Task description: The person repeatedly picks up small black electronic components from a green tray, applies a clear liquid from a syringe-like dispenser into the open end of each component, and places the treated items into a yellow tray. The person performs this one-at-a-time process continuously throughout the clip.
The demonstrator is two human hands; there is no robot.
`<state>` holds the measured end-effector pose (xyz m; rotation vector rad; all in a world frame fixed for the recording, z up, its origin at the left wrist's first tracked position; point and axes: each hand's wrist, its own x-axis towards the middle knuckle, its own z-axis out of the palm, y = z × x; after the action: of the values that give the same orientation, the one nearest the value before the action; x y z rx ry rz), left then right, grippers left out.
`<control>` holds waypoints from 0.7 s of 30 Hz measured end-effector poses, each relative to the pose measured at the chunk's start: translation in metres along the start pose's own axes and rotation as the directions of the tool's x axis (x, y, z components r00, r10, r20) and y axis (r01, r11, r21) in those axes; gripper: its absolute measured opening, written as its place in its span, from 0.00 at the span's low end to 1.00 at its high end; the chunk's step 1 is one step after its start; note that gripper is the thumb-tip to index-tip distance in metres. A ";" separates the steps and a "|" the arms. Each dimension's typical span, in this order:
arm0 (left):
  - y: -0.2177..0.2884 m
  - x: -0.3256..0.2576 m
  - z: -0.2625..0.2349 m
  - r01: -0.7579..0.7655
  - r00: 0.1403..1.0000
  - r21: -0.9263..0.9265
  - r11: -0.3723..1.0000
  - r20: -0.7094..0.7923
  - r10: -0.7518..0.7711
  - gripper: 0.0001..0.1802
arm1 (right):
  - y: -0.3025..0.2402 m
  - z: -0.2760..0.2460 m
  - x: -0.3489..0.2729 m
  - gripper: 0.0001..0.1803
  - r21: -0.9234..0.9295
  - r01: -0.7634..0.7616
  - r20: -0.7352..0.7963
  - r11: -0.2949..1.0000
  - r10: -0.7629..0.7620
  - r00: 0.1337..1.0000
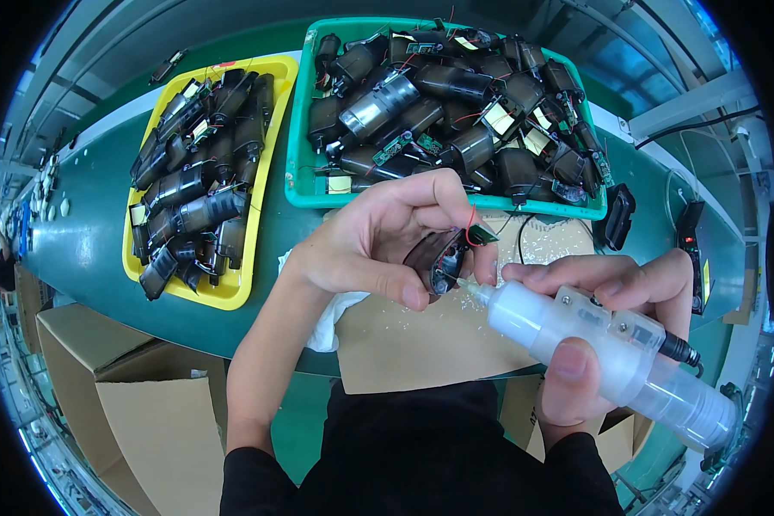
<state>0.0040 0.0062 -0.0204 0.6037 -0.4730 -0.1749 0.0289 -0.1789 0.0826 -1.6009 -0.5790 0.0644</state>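
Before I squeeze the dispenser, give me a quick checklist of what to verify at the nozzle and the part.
1. Left hand grips the dark motor part: ok.
2. Right hand wraps the translucent dispenser, thumb on its barrel: ok.
3. Nozzle tip at the part's edge: ok; actual contact cannot tell.
4. Red wire clear of the nozzle: ok, it loops above.
5. Small green board held steady: cannot tell.
6. Cardboard sheet under the work: ok.

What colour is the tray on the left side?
The tray is yellow, clearest in the head view.
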 end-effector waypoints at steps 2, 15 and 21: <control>0.001 0.001 -0.002 -0.005 1.000 0.049 0.999 0.024 0.004 0.33 | -0.001 0.002 0.000 0.37 0.011 -0.006 0.001 1.000 0.006 1.000; 0.000 0.004 0.010 -0.015 0.991 0.111 0.994 -0.130 0.030 0.32 | -0.003 -0.002 -0.003 0.35 -0.001 0.022 0.063 1.000 -0.022 0.998; -0.001 0.004 0.007 -0.034 0.994 0.137 0.990 -0.097 0.047 0.31 | 0.000 -0.004 -0.003 0.34 0.021 0.031 0.100 0.999 -0.033 0.994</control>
<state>0.0037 0.0006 -0.0145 0.7313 -0.4019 -0.0736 0.0275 -0.1841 0.0825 -1.5762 -0.6795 0.1266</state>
